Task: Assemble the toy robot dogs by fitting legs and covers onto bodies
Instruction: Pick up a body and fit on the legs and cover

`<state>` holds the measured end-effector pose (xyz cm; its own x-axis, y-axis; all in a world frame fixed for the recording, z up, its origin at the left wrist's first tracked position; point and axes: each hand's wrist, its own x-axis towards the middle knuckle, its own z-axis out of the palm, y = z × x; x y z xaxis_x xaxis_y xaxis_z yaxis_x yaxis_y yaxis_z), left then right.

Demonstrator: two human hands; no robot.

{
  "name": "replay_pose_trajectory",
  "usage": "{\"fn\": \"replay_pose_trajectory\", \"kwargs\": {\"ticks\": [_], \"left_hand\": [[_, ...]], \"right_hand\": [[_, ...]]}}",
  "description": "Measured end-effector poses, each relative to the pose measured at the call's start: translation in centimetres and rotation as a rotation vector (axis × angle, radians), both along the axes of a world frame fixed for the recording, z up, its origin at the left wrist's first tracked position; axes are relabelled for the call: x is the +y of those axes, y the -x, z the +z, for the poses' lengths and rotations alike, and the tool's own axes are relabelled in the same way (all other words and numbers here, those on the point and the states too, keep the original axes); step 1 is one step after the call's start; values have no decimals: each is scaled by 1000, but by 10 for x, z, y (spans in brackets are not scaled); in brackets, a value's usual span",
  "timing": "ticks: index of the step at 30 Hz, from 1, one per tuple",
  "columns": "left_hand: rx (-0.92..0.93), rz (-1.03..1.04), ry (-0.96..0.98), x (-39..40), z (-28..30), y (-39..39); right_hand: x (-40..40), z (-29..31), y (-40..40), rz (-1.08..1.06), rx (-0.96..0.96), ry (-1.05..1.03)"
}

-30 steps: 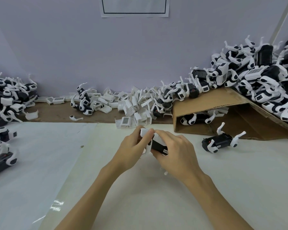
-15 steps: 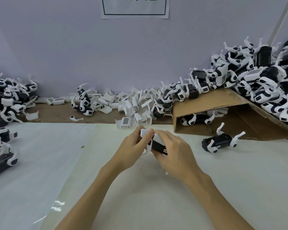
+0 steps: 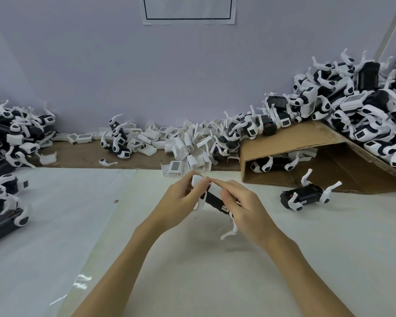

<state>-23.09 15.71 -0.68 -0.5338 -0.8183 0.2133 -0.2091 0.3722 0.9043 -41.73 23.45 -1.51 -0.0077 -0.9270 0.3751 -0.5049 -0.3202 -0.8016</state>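
Above the middle of the table I hold a black toy dog body [image 3: 215,200] with a white cover [image 3: 199,181] at its top end. My left hand [image 3: 181,200] grips the left side, fingers curled round the cover. My right hand [image 3: 242,209] grips the right side, its fingertips pressing on the cover's top. A white leg [image 3: 230,229] hangs below the body under my right hand. Much of the body is hidden by my fingers.
Loose white covers [image 3: 181,147] lie heaped by the back wall. Assembled dogs pile at the right [image 3: 361,106] on a cardboard ramp [image 3: 290,140] and at the left edge [image 3: 12,138]. One black body with legs [image 3: 306,195] lies right of my hands.
My hands have barely shifted; the right fingertips have slid along the cover's top, and a white leg now shows hanging below the body.
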Motion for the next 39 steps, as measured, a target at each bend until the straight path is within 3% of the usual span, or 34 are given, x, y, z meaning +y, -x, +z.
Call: {"fn": "replay_pose_trajectory", "kwargs": {"ticks": [4, 9, 17, 19, 22, 23, 27, 30, 32, 35, 37, 39], "left_hand": [[-24, 7, 14, 1, -2, 1], [0, 3, -4, -1, -3, -1], [26, 10, -40, -3, -4, 0], [25, 8, -28, -1, -2, -1], [76, -26, 24, -1, 3, -6], [92, -57, 55, 0, 5, -8], [21, -99, 209, 4, 10, -10], [0, -11, 263, 4, 10, -14], [-34, 47, 261, 2, 9, -17], [-106, 82, 180, -2, 5, -16], [-122, 108, 171, -4, 3, -15], [-131, 139, 186, -5, 2, -15]], "right_hand": [[3, 5, 3, 19, 61, -12], [10, 5, -5, -91, 485, 44], [5, -1, -17, -263, 531, 137], [7, 1, -11, -175, 411, 83], [10, 22, 3, 110, -153, -233], [10, 26, 9, 161, -253, -310], [12, 23, 20, 266, -182, -372], [8, 18, 16, 131, -252, -249], [6, 16, 11, 2, -184, -89], [3, 10, 7, -117, 160, 155], [2, 6, 10, -147, 294, 190], [1, 6, 13, -163, 310, 160]]}}
